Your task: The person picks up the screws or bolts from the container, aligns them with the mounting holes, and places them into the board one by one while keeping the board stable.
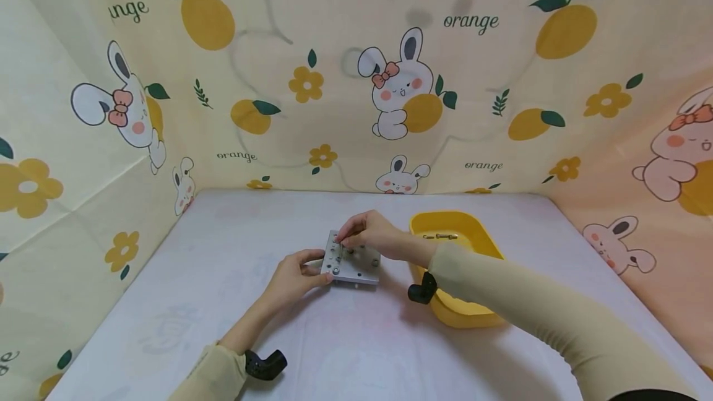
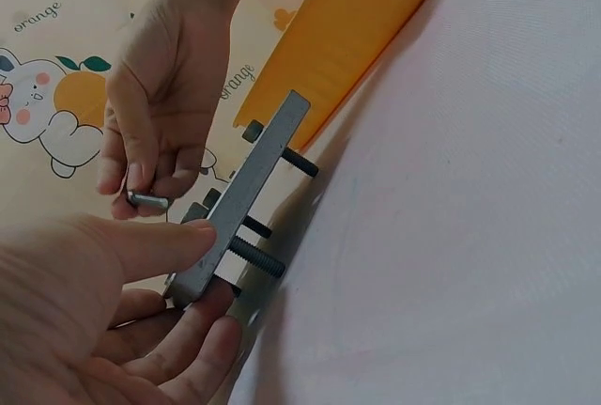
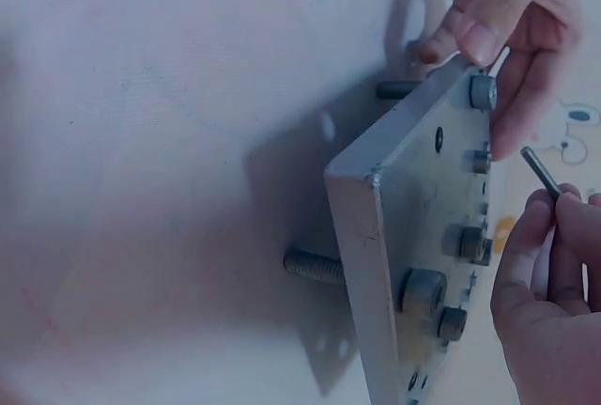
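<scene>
A grey metal plate (image 1: 356, 276) is held at its left edge by my left hand (image 1: 293, 278), thumb on one face and fingers behind in the left wrist view. Several socket-head screws (image 3: 423, 290) sit in its holes, and their threaded shanks (image 2: 256, 257) stick out underneath. My right hand (image 1: 374, 235) is over the plate's far part. Between its thumb and fingertips it pinches a small metal screw (image 3: 539, 171), whose shank end points toward the plate, apart from it in the right wrist view. The screw's head is hidden by the fingers.
A yellow plastic bin (image 1: 457, 313) stands right of the plate, partly behind my right forearm. Inside it lie some brass-coloured and silver metal pieces (image 1: 441, 237). A white cloth (image 1: 223, 320) covers the table, and a printed curtain (image 1: 334, 48) hangs around the back and sides.
</scene>
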Demonstrator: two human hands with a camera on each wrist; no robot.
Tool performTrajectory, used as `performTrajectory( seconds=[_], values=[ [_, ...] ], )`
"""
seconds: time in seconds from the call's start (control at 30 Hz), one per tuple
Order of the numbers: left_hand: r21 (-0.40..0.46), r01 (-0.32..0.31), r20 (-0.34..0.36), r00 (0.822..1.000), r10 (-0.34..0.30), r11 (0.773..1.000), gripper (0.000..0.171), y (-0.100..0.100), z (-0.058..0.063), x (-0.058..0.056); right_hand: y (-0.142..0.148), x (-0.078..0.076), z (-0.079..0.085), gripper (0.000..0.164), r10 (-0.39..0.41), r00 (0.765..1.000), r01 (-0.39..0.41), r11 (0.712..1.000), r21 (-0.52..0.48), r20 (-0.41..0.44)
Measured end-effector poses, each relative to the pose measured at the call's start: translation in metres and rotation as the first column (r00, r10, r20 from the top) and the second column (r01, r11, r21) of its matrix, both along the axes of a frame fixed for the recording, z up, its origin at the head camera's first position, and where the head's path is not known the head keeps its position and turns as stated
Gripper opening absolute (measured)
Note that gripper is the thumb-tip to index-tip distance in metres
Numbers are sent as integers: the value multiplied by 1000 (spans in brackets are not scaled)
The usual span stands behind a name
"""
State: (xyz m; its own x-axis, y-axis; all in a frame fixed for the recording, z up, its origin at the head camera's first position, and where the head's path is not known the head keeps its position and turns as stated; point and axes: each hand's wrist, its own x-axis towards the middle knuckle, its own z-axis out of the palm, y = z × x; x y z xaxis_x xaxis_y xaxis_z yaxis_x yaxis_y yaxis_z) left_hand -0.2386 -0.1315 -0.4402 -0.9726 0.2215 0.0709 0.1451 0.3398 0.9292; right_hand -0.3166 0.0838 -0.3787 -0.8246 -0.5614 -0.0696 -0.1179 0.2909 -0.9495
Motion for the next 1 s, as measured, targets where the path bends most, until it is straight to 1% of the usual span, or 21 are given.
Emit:
performTrajectory(
  seconds=[0.17, 0.43, 0.7, 1.0],
  values=[
    [1, 3, 8, 1000, -3, 1000, 56, 0, 1, -1, -7, 2, -1, 12, 20, 999, -20, 1000, 7, -28],
    [15, 13, -15, 1000, -13, 1000, 58, -2, 1, 1, -17, 5, -7, 13, 91, 995, -91, 996, -7, -32],
    [12, 20, -15, 1000, -20, 1000, 59, -2, -1, 0, -22, 5, -12, 15, 82, 994, -79, 996, 43, -71],
    [18, 28, -27, 999, -28, 999, 58, -3, -1, 1, -23, 2, -14, 16, 78, 996, -77, 997, 32, -47]
  ],
)
